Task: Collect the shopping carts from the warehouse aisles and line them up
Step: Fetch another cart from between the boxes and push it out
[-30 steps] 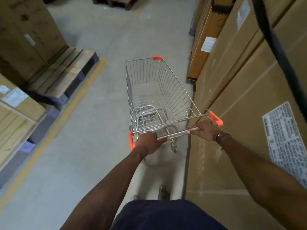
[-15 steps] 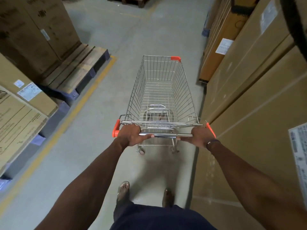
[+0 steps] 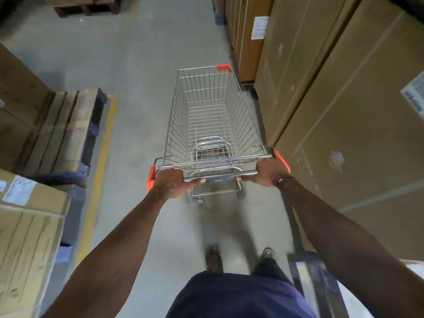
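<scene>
Grey concrete floor (image 3: 142, 65), dim light. Yellow floor line (image 3: 101, 161) runs along the aisle. Left of the line: wooden pallet (image 3: 66, 131) on blue blocks, cardboard boxes (image 3: 25, 244) with white labels nearer the camera. Right of the line, across the aisle: tall brown cartons (image 3: 344, 111), close-packed, paper labels stuck on.

Shopping cart (image 3: 213, 120): chrome wire basket, empty, upright on concrete aisle floor, long axis pointing away from camera. Orange plastic caps at both handle ends and on far right top corner. Child-seat flap folded at near end. Rear wheels visible below handle bar, blurred. Right side runs near stacked cartons.
</scene>
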`<action>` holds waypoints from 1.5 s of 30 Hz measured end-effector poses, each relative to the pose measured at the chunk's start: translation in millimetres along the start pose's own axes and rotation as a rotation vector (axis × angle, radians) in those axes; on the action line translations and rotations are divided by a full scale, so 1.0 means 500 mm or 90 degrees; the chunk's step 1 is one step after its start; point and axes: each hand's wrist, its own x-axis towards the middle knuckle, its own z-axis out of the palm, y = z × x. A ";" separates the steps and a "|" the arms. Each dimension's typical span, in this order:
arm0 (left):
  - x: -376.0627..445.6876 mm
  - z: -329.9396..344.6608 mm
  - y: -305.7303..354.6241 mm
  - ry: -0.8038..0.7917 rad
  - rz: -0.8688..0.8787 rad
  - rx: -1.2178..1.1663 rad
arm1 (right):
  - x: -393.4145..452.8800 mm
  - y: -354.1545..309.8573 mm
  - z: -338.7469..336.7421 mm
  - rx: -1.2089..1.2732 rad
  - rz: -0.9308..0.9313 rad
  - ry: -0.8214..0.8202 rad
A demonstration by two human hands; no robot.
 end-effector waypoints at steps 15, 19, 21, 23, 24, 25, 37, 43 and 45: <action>-0.233 0.044 -0.159 0.052 0.155 0.043 | -0.312 -0.266 0.075 0.054 0.161 -0.033; -0.314 0.078 -0.191 0.029 0.195 0.036 | -0.425 -0.328 0.124 0.064 0.195 -0.018; -0.347 0.105 -0.213 0.029 0.206 0.047 | -0.479 -0.361 0.143 0.060 0.215 -0.020; -0.381 0.128 -0.236 0.027 0.240 0.049 | -0.536 -0.398 0.160 0.059 0.242 -0.028; -0.401 0.133 -0.244 0.022 0.265 0.048 | -0.564 -0.414 0.170 0.057 0.254 -0.022; -0.423 0.134 -0.250 0.017 0.294 0.045 | -0.592 -0.432 0.181 0.055 0.262 -0.016; -0.608 0.149 -0.372 -0.043 0.470 0.094 | -0.883 -0.731 0.288 0.107 0.455 0.037; -0.705 0.198 -0.441 -0.065 0.594 0.124 | -1.042 -0.900 0.359 0.134 0.546 0.066; -0.736 0.224 -0.453 -0.069 0.635 0.126 | -1.098 -0.952 0.383 0.128 0.574 0.066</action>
